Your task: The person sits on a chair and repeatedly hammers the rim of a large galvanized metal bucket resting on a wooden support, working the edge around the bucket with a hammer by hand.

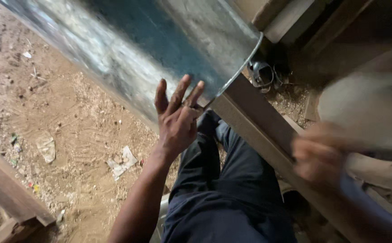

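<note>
Curved metal sheet (pixel 160 45) spans the upper frame, resting on a wooden beam (pixel 259 121); left hand (pixel 178 119) pinches its lower edge, fingers spread; right hand (pixel 319 155), blurred, grip unclear; shaping looks unfinished
</note>
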